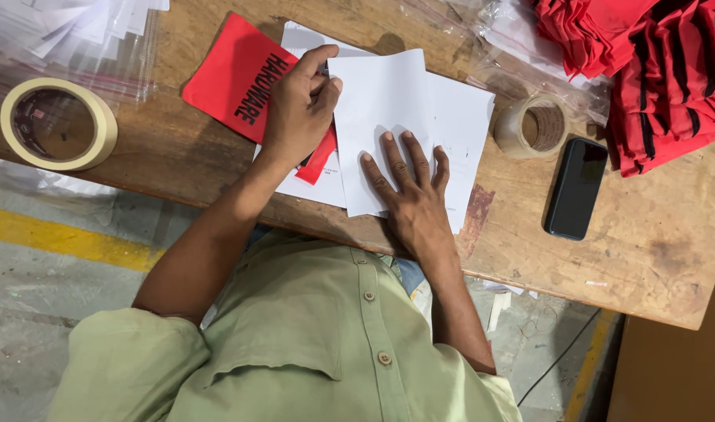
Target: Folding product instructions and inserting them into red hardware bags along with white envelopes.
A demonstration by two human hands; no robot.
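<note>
While the person leans over the wooden table (646,250), both hands are on a white sheet (381,109) lying on a couple more white papers (463,117).

The left hand (299,105) is curled up at the sheet's left edge, near the top. The thumb sits on the paper and the fingers are bunched against it, so it looks pinched onto that edge. The right hand (408,187) is lower down, flat, palm down, fingers spread apart and pressing the sheet onto the table near its front edge.

The sheet itself is pretty much in the middle of the table, right in front of the person's green shirt. Tucked under the left hand and partly under the papers is a red packet (232,74) with black lettering, lying at an angle.

Other stuff around:
- a roll of cream masking tape (58,123) well off to the left
- a roll of clear tape (534,126) just to the right of the papers
- a black phone (576,187) face up, near that clear roll
- a pile of red and black striped cloth (670,78) in the far right corner
- clear plastic bags (76,31) with white sheets in them, far left
</note>
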